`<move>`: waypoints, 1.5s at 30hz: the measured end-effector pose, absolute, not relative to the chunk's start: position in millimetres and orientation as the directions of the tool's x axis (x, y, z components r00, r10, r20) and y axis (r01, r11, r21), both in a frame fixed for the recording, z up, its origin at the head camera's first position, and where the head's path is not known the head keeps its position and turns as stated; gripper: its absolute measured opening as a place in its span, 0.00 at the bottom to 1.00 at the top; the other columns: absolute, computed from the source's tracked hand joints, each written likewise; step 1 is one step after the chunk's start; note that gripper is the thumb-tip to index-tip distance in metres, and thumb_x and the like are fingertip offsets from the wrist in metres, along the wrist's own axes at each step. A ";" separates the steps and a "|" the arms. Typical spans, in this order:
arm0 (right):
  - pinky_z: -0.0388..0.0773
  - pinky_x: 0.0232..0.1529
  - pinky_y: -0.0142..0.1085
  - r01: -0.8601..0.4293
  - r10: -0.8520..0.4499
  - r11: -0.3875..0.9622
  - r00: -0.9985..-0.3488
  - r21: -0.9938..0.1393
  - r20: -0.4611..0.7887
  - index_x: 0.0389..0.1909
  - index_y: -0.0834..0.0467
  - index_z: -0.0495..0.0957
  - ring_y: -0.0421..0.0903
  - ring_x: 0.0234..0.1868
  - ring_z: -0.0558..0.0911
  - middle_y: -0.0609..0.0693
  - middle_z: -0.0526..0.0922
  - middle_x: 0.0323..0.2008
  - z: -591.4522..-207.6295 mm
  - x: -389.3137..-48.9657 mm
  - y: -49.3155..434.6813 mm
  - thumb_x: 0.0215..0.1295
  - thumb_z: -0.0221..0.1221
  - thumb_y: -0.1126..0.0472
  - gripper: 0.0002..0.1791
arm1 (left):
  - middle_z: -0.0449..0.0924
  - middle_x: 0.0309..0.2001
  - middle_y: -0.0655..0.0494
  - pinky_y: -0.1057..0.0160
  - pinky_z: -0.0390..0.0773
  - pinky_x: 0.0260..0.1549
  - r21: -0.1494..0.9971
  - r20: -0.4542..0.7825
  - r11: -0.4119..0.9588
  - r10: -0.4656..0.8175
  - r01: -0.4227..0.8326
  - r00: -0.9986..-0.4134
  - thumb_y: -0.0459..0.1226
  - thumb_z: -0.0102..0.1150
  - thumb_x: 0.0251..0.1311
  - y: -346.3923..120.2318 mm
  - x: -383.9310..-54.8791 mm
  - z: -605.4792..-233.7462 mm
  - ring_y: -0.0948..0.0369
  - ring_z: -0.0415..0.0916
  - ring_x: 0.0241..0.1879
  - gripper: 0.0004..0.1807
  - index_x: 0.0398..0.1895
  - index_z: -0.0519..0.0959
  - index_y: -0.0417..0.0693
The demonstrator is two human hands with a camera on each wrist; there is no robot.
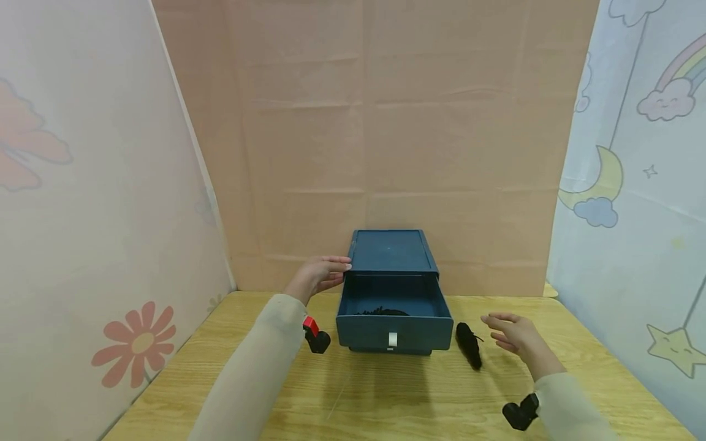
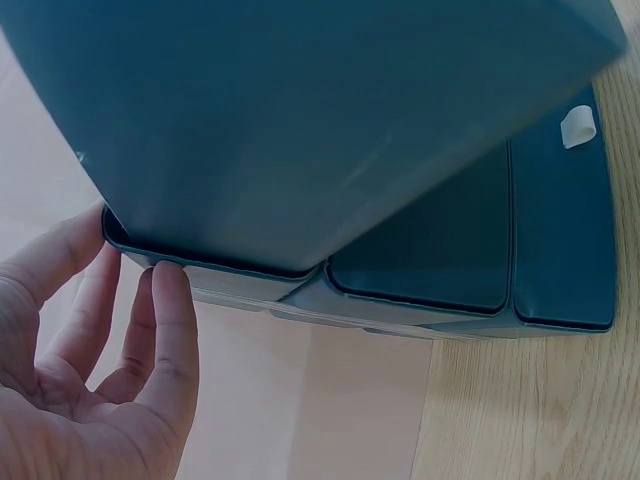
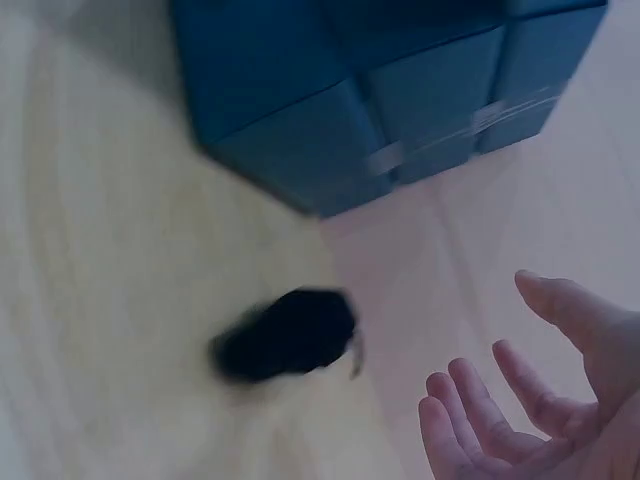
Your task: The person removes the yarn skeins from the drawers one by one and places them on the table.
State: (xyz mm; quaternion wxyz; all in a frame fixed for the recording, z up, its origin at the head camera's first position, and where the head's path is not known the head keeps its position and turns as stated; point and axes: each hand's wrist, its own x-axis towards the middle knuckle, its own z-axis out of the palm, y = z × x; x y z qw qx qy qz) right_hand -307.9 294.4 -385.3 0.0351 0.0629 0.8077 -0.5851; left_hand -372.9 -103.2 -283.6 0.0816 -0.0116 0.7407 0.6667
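Observation:
A dark blue drawer unit (image 1: 391, 250) stands on the table with its top drawer (image 1: 366, 332) pulled out toward me. Inside that drawer lies a dark, ragged-edged thing (image 1: 386, 312), partly hidden by the drawer front. My left hand (image 1: 320, 277) touches the unit's upper left edge; in the left wrist view its extended fingertips (image 2: 172, 285) rest right at the rim. To the right of the drawer, a black elongated item (image 1: 469, 346) with thin strands lies on the table, blurred in the right wrist view. My right hand (image 1: 515, 337) hovers beside it, fingers spread and holding nothing.
The light wooden table (image 1: 265, 392) runs under everything. A tan paper backdrop (image 1: 298, 153) rises right behind the drawer unit, and printed white panels flank both sides. More closed drawers (image 2: 420, 235) sit below the pulled-out one, with a pale pull tab (image 2: 578, 127).

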 end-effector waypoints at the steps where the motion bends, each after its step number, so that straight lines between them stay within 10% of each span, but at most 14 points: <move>1: 0.72 0.55 0.42 0.127 0.044 0.297 -0.992 -0.946 -0.119 0.67 0.73 0.47 0.64 0.64 0.60 0.72 0.48 0.66 -378.7 -307.2 293.8 0.67 0.50 0.46 0.42 | 0.75 0.52 0.51 0.62 0.77 0.47 0.985 -0.138 0.115 0.089 -0.128 -0.986 0.37 0.64 0.54 -103.3 -373.3 -283.5 0.51 0.73 0.49 0.15 0.46 0.81 0.48; 11: 0.74 0.52 0.34 -0.152 -0.130 0.180 -0.983 -0.972 0.130 0.68 0.70 0.47 0.30 0.44 0.77 0.57 0.65 0.59 -294.8 -301.7 269.6 0.68 0.50 0.49 0.39 | 0.74 0.52 0.51 0.63 0.77 0.46 0.985 -0.137 0.124 0.109 -0.124 -0.984 0.36 0.63 0.55 -103.5 -376.6 -283.3 0.54 0.74 0.47 0.16 0.48 0.80 0.48; 15: 0.75 0.50 0.32 -0.224 -0.177 0.077 -0.962 -0.972 0.208 0.66 0.66 0.54 0.33 0.45 0.78 0.40 0.73 0.48 -265.5 -294.0 248.8 0.67 0.53 0.51 0.34 | 0.73 0.54 0.51 0.61 0.75 0.50 0.986 -0.138 0.109 0.114 -0.126 -0.984 0.36 0.63 0.55 -104.1 -374.6 -283.5 0.51 0.71 0.50 0.16 0.48 0.80 0.48; 23: 0.75 0.51 0.33 -0.289 -0.231 -0.093 -0.925 -0.953 0.303 0.56 0.58 0.66 0.42 0.48 0.78 0.48 0.75 0.49 -242.9 -278.3 203.2 0.66 0.54 0.56 0.20 | 0.72 0.56 0.51 0.60 0.75 0.50 0.988 -0.128 0.100 0.116 -0.116 -0.985 0.35 0.62 0.56 -103.9 -371.7 -283.2 0.49 0.69 0.53 0.16 0.49 0.80 0.47; 34: 0.75 0.52 0.42 -0.294 -0.367 0.116 -0.900 -0.949 0.235 0.60 0.62 0.65 0.61 0.59 0.70 0.62 0.69 0.59 -255.1 -284.8 149.9 0.63 0.57 0.52 0.28 | 0.73 0.54 0.52 0.62 0.76 0.48 0.987 -0.123 0.115 0.115 -0.110 -0.986 0.37 0.60 0.58 -106.4 -371.2 -284.6 0.51 0.71 0.50 0.13 0.47 0.81 0.51; 45: 0.75 0.50 0.46 -0.309 -0.526 0.408 -0.848 -0.859 0.055 0.54 0.62 0.72 0.50 0.50 0.78 0.56 0.76 0.52 -271.0 -299.6 128.5 0.63 0.58 0.52 0.23 | 0.75 0.53 0.52 0.59 0.75 0.51 0.986 -0.099 0.145 0.131 -0.080 -0.986 0.39 0.60 0.58 -106.2 -369.9 -285.7 0.52 0.73 0.50 0.14 0.48 0.80 0.51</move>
